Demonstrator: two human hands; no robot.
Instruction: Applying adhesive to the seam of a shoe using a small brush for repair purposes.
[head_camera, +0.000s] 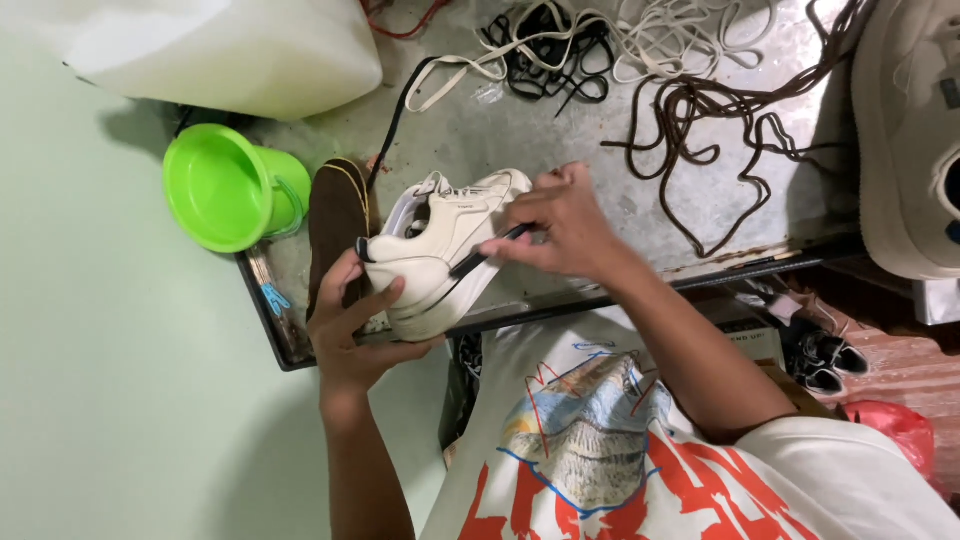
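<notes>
A cream-white sneaker (440, 250) lies on its side at the near edge of a metal tabletop (560, 130). My left hand (350, 320) grips its heel end, thumb on the sole side. My right hand (560, 225) rests on the shoe's upper and pinches a thin dark tool or lace end (490, 250) that runs across the shoe's side. A black lace (395, 115) trails from the shoe toward the far side of the table.
A brown insole (335, 215) lies left of the shoe, beside a tipped green plastic cup (225, 185). Tangles of black, white and brown laces (700, 110) spread over the table. A large pale shoe (910, 140) stands at right, a white bag (220, 50) at top left.
</notes>
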